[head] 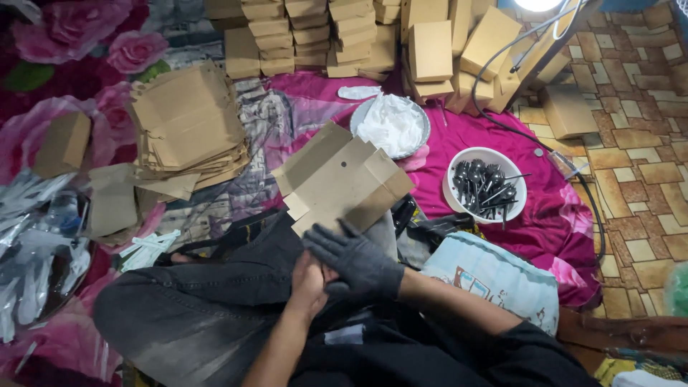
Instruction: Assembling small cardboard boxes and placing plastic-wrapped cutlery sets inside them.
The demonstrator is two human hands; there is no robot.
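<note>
1. The flat cardboard box blank [342,179] lies just beyond the right hand [355,261], on the person's lap at the near edge of the pink floor cloth [466,140]. Its long axis runs from the near left up to the far right, with the flaps spread open.
2. The right hand wears a dark grey glove. Its fingers are spread and extended, and the fingertips touch the blank's near edge.
3. The bare left hand [308,283] sits partly under the gloved one, close to the lap. I cannot tell whether it is closed on anything.
4. The right hand is the nearer of the two to the blank.
5. Counts: one blank at the hands; one loose pile of unfolded blanks [190,129] on the left part of the cloth, too many to count; several stacks of folded boxes [315,36] along the far edge, uncounted.
6. One white bowl [487,185] of dark spoons stands right of the blank, and one round metal tray [390,125] with white wrappers lies beyond it.
</note>
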